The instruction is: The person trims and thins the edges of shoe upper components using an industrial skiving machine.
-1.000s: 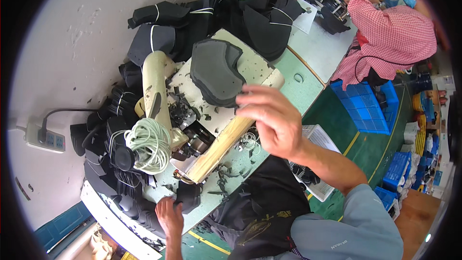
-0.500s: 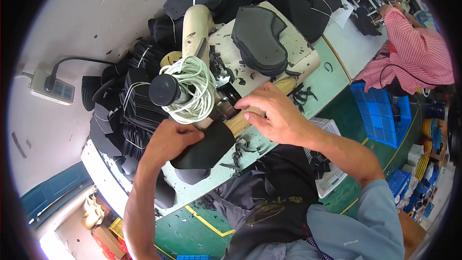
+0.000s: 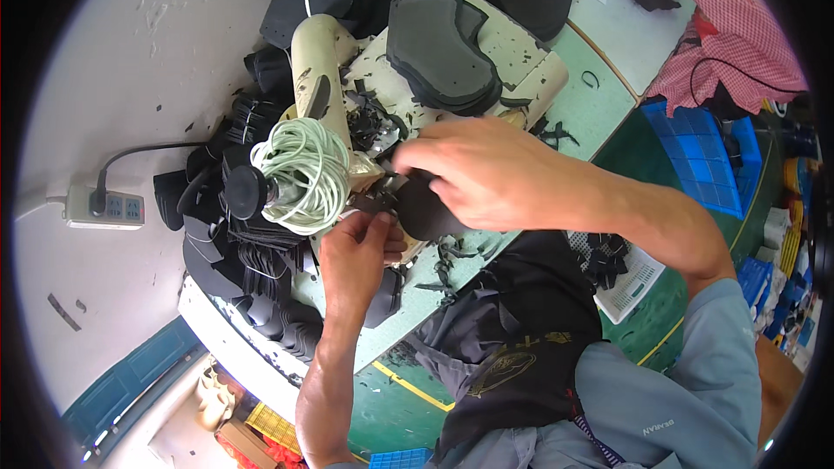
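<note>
At the working head of a cream-coloured machine (image 3: 320,56), a thin black sheet piece (image 3: 426,208) with a rounded edge lies over the front of the bed. My left hand (image 3: 354,252) is closed, thumb against forefinger, on the piece's left edge close to the head. From the right, my right hand (image 3: 491,175) reaches over the piece, thumb and forefinger apart, the fingertips blurred by the machine head. The palm hides the piece's right side. A coil of pale cord (image 3: 304,178) hangs on the machine beside a black round knob (image 3: 245,192).
A stack of dark curved pieces (image 3: 445,52) rests on the machine bed. Tied black bundles (image 3: 308,4) crowd the back and left. Black scraps (image 3: 447,262) litter the table edge (image 3: 486,254). A white basket (image 3: 627,291) and blue crate (image 3: 695,156) stand right; a socket strip (image 3: 104,207) is left.
The black piece has shifted right and turned beneath my right hand. My left hand has slid right along the piece, up to the machine head. The whole view has moved a little.
</note>
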The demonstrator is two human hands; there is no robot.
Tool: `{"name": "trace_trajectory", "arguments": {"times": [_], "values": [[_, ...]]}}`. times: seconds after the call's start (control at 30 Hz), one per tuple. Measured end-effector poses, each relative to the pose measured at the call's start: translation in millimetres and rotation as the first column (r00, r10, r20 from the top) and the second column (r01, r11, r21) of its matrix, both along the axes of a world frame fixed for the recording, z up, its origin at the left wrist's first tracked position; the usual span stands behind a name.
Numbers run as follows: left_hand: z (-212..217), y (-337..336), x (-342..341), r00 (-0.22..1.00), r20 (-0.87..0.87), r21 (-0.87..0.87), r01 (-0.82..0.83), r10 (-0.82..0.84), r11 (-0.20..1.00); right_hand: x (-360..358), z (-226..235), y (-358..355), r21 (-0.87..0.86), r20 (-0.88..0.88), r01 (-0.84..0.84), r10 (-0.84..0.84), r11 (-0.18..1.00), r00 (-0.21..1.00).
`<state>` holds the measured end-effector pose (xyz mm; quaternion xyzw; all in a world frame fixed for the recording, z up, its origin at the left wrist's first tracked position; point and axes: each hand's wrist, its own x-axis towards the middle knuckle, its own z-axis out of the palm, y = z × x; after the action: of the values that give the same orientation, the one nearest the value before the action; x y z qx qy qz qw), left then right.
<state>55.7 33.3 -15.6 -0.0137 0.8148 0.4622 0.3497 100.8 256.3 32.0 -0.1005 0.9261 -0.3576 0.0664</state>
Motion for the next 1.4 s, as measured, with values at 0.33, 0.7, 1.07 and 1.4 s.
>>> {"name": "trace_trajectory", "arguments": {"times": [0.33,0.7,1.07,1.4], "values": [[5.3,-31.3,19.7,0.815,0.578,0.391,-0.236,-0.038,0.89,73.1,-31.4,-21.1,-0.569,0.399,0.432,-0.225,0.699,0.889],[2.9,3.3,-6.0,0.92,0.386,0.169,-0.148,0.072,0.975,87.4,-39.1,-8.3,-0.391,0.213,0.378,-0.317,0.839,0.924],[9.2,-41.3,-11.1,0.992,0.006,-0.105,0.125,-0.125,0.987,44.8,-31.9,-17.0,-0.585,0.246,0.526,-0.482,0.617,0.841],[-94.3,-146.3,82.6,0.628,-0.527,-0.614,0.185,-0.573,0.767,5.9,-26.8,49.1,-0.028,-0.649,0.385,-0.31,0.922,0.694]]}}
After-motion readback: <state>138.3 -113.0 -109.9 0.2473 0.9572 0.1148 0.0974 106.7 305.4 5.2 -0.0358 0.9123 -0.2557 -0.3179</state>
